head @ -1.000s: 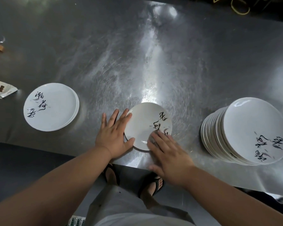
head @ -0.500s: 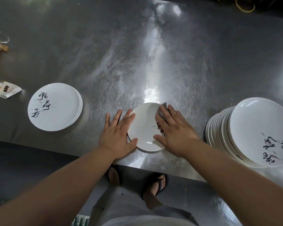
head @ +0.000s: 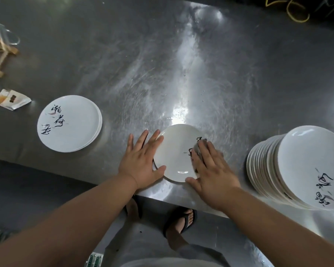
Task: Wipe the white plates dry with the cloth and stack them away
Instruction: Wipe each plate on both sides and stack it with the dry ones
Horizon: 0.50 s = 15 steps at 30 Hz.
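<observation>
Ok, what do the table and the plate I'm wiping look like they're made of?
The table looks like brushed stainless steel: grey, covered in fine swirl scratches, with a bright streak of reflected light. The plate looks like glazed ceramic, possibly melamine: smooth white, a glossy highlight near its front rim, dark brush-style lettering. The picture cannot settle which.
</observation>
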### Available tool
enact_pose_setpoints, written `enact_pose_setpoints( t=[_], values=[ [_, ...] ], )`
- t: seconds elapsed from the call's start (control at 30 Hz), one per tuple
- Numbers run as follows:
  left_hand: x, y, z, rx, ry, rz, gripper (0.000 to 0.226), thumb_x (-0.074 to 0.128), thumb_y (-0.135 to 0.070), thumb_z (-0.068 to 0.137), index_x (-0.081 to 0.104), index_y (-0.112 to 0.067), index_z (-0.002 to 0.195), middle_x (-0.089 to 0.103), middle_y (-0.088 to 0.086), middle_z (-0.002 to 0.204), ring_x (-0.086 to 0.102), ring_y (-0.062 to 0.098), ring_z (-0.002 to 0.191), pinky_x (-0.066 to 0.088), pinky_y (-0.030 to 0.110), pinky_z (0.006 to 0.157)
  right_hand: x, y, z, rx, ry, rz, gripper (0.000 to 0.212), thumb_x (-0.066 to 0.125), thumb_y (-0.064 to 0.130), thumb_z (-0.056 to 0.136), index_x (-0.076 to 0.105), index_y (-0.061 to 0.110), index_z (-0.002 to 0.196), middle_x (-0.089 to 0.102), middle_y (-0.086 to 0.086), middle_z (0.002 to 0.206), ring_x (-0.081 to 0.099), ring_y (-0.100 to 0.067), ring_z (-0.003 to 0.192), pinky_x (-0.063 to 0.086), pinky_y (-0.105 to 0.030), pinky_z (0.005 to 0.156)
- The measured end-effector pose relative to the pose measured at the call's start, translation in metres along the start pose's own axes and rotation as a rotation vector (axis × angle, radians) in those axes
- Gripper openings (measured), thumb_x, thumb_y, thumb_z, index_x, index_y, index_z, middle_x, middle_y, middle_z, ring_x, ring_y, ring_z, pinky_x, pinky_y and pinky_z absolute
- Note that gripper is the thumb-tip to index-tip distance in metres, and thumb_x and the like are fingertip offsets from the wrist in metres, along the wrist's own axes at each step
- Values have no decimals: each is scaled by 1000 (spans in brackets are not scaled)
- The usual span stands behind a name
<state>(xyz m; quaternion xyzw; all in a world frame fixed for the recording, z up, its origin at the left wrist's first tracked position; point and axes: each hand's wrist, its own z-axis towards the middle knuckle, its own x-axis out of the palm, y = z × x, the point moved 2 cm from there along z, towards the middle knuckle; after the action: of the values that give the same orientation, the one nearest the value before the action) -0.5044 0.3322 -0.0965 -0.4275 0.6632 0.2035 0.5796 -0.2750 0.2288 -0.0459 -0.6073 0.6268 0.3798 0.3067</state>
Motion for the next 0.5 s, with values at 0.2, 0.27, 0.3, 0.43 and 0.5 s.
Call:
enact_pose_setpoints(
  t=[0.2,0.27,0.3,0.43,0.5],
  values=[
    [2,0,0,-6,-23,-11,92,37,-78,88,19,-24,162,-6,-3,175,-9,25,161,-5,60,127,5,-7,-2,-125,-34,-27,93,0,75,98,10,14,168,-6,-13,175,-15,-31,159,9,-53,130],
    [3,0,-1,26,-50,-22,81,38,-75,91,31,-24,154,-5,-1,175,-7,29,161,-6,57,128,-8,-20,16,0,-60,-3,93,-4,75,93,-4,19,167,-22,-7,173,-26,-28,157,-6,-48,129],
    [4,0,-3,43,-69,-30,75,38,-72,93,37,-23,150,-3,-1,175,-5,30,161,-6,55,129,-11,-20,22,41,-64,1,93,-5,74,91,-9,21,167,-27,-5,171,-30,-28,156,-9,-47,128],
    [5,2,-4,51,-126,-75,62,46,-61,97,50,-16,139,2,-8,175,-2,26,161,-10,46,129,7,13,-1,-34,-14,55,92,4,75,95,-9,20,167,-30,-6,170,-33,-29,154,-1,-54,130],
    [6,2,-3,58,-127,-83,62,48,-61,95,52,-16,138,4,-10,175,2,26,161,-9,45,130,21,20,-21,-149,13,27,91,11,75,99,6,16,168,-14,-10,174,-22,-31,158,8,-57,129]
  ],
)
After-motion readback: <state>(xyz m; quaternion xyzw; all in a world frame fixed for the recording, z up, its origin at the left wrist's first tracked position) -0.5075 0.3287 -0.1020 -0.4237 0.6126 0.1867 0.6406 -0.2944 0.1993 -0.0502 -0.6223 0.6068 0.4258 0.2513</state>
